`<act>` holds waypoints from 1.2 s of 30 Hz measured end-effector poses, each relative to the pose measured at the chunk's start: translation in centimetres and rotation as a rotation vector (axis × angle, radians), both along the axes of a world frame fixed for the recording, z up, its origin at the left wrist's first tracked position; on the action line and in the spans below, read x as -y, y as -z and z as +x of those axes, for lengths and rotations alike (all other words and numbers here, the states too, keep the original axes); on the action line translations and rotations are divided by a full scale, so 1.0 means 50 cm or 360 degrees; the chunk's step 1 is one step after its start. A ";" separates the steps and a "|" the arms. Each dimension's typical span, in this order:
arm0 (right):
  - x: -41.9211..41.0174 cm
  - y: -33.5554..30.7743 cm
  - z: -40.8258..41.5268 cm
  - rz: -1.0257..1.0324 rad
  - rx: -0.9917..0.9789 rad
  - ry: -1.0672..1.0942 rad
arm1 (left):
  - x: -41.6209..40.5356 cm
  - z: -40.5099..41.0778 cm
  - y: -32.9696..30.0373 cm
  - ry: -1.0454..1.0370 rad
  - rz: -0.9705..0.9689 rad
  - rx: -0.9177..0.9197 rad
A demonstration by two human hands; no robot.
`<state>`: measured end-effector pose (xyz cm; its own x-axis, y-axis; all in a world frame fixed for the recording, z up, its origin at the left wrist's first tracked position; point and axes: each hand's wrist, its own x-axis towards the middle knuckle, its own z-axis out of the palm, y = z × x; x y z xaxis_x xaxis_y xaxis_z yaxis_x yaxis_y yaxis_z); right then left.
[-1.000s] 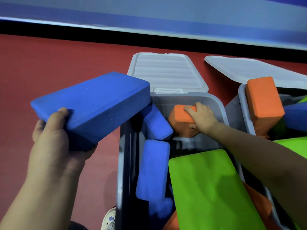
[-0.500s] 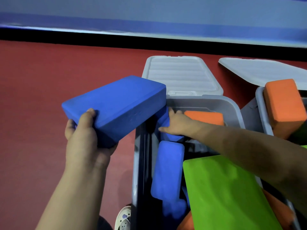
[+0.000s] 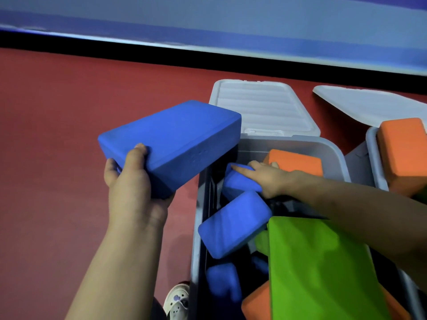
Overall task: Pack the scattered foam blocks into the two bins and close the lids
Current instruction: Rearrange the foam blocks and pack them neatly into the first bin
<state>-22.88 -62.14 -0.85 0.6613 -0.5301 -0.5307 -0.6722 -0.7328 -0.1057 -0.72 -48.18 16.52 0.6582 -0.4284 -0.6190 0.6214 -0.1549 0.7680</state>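
My left hand (image 3: 131,190) grips a large blue foam block (image 3: 175,139) and holds it in the air just left of the near grey bin (image 3: 332,155). Inside that bin lie several blocks: a blue one (image 3: 238,183) at the far left, a tilted blue one (image 3: 233,225) in front of it, an orange one (image 3: 298,161) at the back and a big green one (image 3: 318,269). My right hand (image 3: 268,176) reaches into the bin and holds the far blue block. A second bin (image 3: 372,153) at the right edge holds an orange block (image 3: 404,151).
Two white lids lie on the red floor behind the bins, one (image 3: 261,107) behind the near bin and another (image 3: 369,105) farther right. A black skirting strip and blue wall run along the back. A white shoe (image 3: 178,299) shows beside the bin at the bottom.
My right hand left the orange block and moved left onto the far blue block. The blue block in front has tipped over at an angle. My left hand brought its blue block closer to the bin.
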 end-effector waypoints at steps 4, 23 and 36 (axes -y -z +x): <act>-0.016 -0.009 -0.043 -0.0027 0.0173 -0.0074 | 0.001 -0.011 -0.004 0.0039 -0.0003 -0.0005; -0.011 0.006 -0.069 0.0149 0.0571 0.0656 | 0.003 -0.022 -0.012 0.0056 -0.0025 0.0013; -0.034 -0.006 -0.041 0.0058 0.0606 0.1113 | -0.004 -0.018 -0.026 0.0027 -0.0052 0.0005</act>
<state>-24.91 -60.43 -0.55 0.3212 -0.8758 -0.3604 -0.8878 -0.1460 -0.4364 -1.63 -47.97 17.84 0.6527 -0.4593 -0.6025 0.6165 -0.1400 0.7748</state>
